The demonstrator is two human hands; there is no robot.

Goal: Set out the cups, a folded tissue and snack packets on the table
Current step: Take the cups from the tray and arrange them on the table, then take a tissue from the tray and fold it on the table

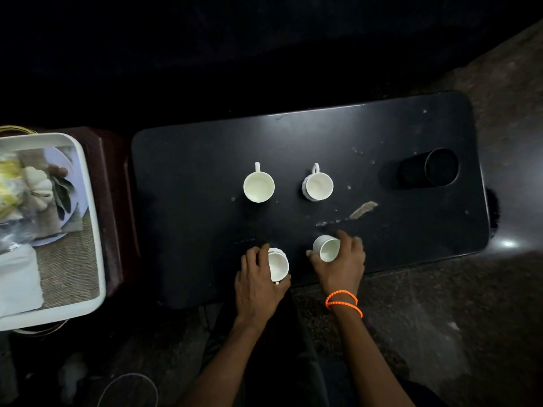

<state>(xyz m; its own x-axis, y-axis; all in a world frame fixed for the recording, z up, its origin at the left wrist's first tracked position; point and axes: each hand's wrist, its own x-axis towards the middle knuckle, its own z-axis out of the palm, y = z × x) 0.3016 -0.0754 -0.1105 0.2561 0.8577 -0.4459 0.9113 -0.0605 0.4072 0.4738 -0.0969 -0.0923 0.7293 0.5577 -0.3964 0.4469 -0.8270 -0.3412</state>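
Two white cups stand upright on the black table [205,160], a smooth cup [259,185] on the left and a ribbed cup [319,186] on the right, both handles pointing away from me. Near the front edge my left hand [257,277] grips a third ribbed cup [278,265], tilted toward the right. My right hand [340,261] grips a fourth cup [326,248], tilted toward the left. A white tray [91,207] at the left holds white folded tissue [17,277] and yellow snack packets [8,186].
A black cylindrical holder [429,168] lies on the table's right end. The tabletop has scraped, chipped patches [363,210] near its middle. The tray rests on a dark red stool [117,201] beside the table. A thin cable loop [129,389] lies on the floor at lower left.
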